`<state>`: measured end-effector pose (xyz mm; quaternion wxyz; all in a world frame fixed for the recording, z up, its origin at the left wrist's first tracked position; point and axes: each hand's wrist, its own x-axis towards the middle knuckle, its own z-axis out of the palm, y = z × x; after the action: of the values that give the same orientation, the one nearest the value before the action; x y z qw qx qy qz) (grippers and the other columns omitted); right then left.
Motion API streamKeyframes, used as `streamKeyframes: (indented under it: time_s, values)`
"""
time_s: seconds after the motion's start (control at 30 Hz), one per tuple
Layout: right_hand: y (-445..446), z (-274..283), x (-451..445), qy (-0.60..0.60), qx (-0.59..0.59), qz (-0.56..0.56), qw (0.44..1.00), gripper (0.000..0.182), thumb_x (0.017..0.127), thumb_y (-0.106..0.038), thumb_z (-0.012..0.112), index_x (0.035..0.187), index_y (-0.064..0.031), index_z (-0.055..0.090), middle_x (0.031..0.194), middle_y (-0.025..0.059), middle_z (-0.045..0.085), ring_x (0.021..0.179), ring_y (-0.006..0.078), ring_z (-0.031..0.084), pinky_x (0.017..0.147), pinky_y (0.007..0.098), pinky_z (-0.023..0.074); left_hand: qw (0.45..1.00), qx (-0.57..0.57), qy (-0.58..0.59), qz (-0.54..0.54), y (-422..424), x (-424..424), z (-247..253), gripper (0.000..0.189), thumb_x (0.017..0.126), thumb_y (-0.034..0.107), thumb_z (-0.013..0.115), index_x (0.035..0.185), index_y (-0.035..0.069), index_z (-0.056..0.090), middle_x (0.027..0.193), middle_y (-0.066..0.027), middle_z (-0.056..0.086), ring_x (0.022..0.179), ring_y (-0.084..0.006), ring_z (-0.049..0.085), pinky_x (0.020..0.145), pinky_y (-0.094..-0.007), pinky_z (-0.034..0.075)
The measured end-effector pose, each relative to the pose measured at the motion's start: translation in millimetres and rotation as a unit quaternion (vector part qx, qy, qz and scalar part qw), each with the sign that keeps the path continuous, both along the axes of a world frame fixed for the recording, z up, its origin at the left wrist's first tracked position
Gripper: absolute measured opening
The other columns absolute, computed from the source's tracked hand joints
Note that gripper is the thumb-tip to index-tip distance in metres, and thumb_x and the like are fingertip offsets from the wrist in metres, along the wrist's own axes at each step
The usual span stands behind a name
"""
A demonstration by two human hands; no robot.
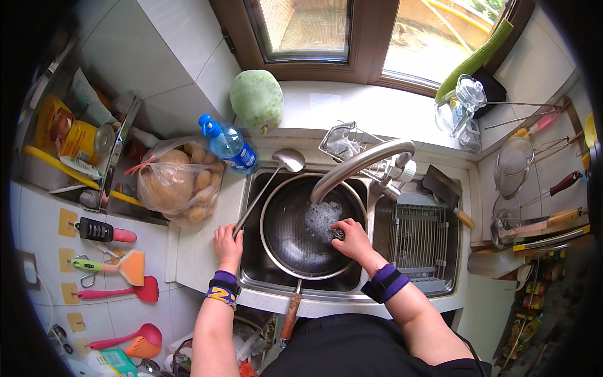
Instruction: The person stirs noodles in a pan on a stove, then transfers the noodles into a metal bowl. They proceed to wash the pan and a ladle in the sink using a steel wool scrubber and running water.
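Observation:
My left hand [228, 246] is at the left rim of the sink, its fingers around the end of a long-handled steel cooking utensil [288, 161]. The broad head of this utensil rests on the counter behind the sink. In my right hand [352, 239] is a steel wool scrubber [337, 233], held inside a black wok [287, 231]. White suds [322, 219] lie in the wok near the scrubber. The wok sits in the left sink basin [252, 275], its wooden handle [290, 316] pointing towards me. A curved faucet [358, 160] hangs over the suds.
In the right basin stands a drying rack [420, 242], with a cleaver [445, 191] at its back edge. A detergent bottle [231, 143] and a bag of potatoes [181, 181] are at left. A wire caddy [351, 143] stands behind the faucet, a winter melon [257, 100] on the sill.

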<state>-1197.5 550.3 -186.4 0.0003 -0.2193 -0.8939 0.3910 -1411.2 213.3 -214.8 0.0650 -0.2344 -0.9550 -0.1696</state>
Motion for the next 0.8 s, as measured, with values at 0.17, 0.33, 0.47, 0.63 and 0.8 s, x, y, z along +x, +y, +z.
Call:
streamKeyframes:
  time_s: [0.17,0.33,0.47,0.63,0.8]
  values:
    - [-1,2,0,0.007,-0.002,0.005,1.000,0.038,0.073,-0.021,0.071,0.110,-0.0141,0.071,0.120,0.0155,0.061,0.111,0.0372,0.056,0.101,0.0430,0.0475,0.999,0.023,0.037,-0.029,20,43,40,0.037,0.087,0.028,0.069,0.115,0.006,0.059,0.112,-0.0133,0.056,0.109,-0.0359,0.053,0.094,-0.0459,0.043]
    - [3,2,1,0.011,-0.001,0.006,1.000,0.038,0.073,-0.020,0.072,0.111,-0.0142,0.070,0.120,0.0152,0.061,0.111,0.0374,0.056,0.101,0.0433,0.0476,0.951,-0.025,-0.278,-0.136,-1,159,89,0.038,0.087,0.041,0.071,0.098,0.006,0.061,0.096,-0.0131,0.061,0.091,-0.0337,0.061,0.077,-0.0449,0.050]
    - [4,-1,0,0.014,-0.001,0.001,1.000,0.040,0.072,-0.018,0.072,0.112,-0.0142,0.070,0.121,0.0152,0.060,0.112,0.0375,0.055,0.101,0.0436,0.0475,0.886,-0.133,-0.428,-0.119,-30,221,98,0.048,0.084,0.051,0.071,0.096,0.005,0.061,0.079,-0.0097,0.065,0.078,-0.0298,0.067,0.066,-0.0408,0.054]
    - [-5,0,-5,0.013,0.008,0.013,1.000,0.042,0.072,-0.018,0.073,0.114,-0.0136,0.069,0.123,0.0154,0.059,0.113,0.0369,0.055,0.102,0.0433,0.0475,0.867,-0.045,-0.488,-0.090,-49,264,60,0.044,0.087,0.032,0.066,0.111,0.002,0.047,0.089,-0.0262,0.066,0.081,-0.0472,0.065,0.070,-0.0550,0.052]
    - [-8,1,-10,0.000,0.023,0.032,0.999,0.044,0.072,-0.018,0.075,0.115,-0.0140,0.069,0.123,0.0157,0.059,0.113,0.0372,0.055,0.102,0.0429,0.0479,0.900,-0.014,-0.432,-0.059,-56,257,48,0.038,0.084,0.021,0.063,0.110,0.002,0.044,0.082,-0.0284,0.065,0.078,-0.0499,0.064,0.067,-0.0585,0.050]
